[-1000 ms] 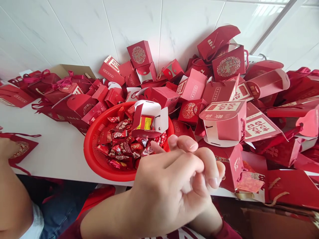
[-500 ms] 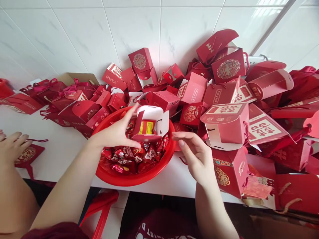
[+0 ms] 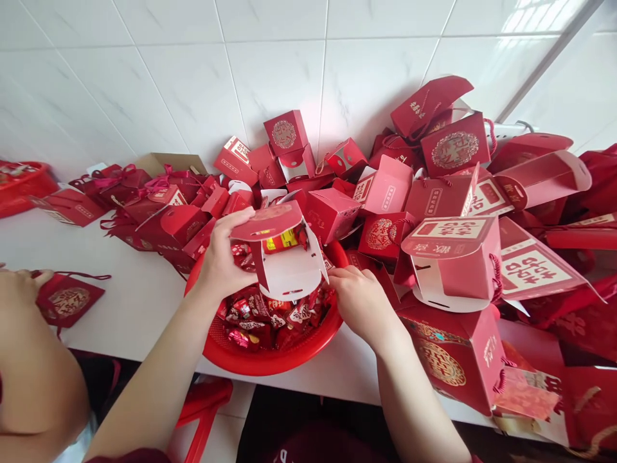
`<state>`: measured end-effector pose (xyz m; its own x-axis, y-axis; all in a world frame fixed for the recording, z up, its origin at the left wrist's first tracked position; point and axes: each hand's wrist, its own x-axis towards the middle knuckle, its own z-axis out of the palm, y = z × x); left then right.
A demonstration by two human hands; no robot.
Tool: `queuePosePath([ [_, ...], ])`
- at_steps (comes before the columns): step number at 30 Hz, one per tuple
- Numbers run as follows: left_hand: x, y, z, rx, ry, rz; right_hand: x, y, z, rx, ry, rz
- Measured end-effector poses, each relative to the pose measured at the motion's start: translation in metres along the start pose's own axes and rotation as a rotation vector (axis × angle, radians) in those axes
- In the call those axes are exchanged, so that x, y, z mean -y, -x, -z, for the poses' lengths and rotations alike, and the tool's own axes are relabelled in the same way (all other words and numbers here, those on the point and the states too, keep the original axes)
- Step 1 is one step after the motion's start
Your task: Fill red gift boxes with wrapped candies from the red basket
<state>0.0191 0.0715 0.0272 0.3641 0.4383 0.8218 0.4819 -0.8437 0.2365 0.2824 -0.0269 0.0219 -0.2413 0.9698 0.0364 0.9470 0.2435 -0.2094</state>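
1. White table (image 3: 130, 302) runs under everything I see, with a white tiled wall (image 3: 193, 77) behind it at twelve o'clock.
2. Red gift boxes (image 3: 434, 186) are heaped from one o'clock round to four o'clock, many with flaps open, some tipped on their sides.
3. At the centre sits a red plastic basket (image 3: 270, 360), round, near the table's front edge, holding a pile of wrapped candies (image 3: 270, 318).
4. My left hand (image 3: 222, 260) grips an open gift box (image 3: 284, 257) at nine o'clock of the box, fingers curled round its red lid flap, thumb beneath. The box hangs tilted above the basket, with a yellow-and-red packet (image 3: 284, 240) showing inside.
5. My right hand (image 3: 359, 299) is at four o'clock of that box, fingers bent and loosely closed; fingertips touch its lower corner at the basket's rim. Whether they pinch anything I cannot tell.
6. At nine o'clock, another person's hand (image 3: 19, 286) rests on a flat red pouch (image 3: 67, 301).
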Motion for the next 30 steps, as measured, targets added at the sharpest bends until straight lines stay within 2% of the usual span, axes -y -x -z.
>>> queuePosePath([
  [3,-0.003,-0.001,-0.002,-0.016,0.001,-0.004,0.007,-0.014,0.002,0.130,0.082,0.003],
  [6,-0.004,0.001,-0.004,0.009,0.029,0.052,0.012,-0.023,-0.001,0.176,0.102,-0.013],
  [9,-0.002,0.004,-0.005,0.041,0.024,0.116,0.013,-0.028,-0.007,0.169,0.104,-0.030],
  [17,0.009,0.007,-0.007,0.010,-0.090,0.299,0.002,-0.017,-0.008,0.055,0.048,-0.014],
  [21,0.008,0.005,-0.009,0.094,-0.056,0.375,-0.005,0.004,0.001,-0.160,-0.246,-0.029],
  [26,0.003,0.005,-0.012,0.202,-0.025,0.439,0.005,0.018,0.037,-0.624,-0.748,0.048],
  [28,0.002,0.006,-0.013,0.233,-0.004,0.465,0.015,0.011,0.053,-0.797,-0.782,0.062],
  [29,0.001,0.006,-0.014,0.250,0.019,0.477,0.020,0.007,0.060,-0.830,-0.766,0.080],
  [30,0.001,0.007,-0.014,0.262,0.050,0.489,0.025,0.002,0.066,-0.811,-0.750,0.124],
])
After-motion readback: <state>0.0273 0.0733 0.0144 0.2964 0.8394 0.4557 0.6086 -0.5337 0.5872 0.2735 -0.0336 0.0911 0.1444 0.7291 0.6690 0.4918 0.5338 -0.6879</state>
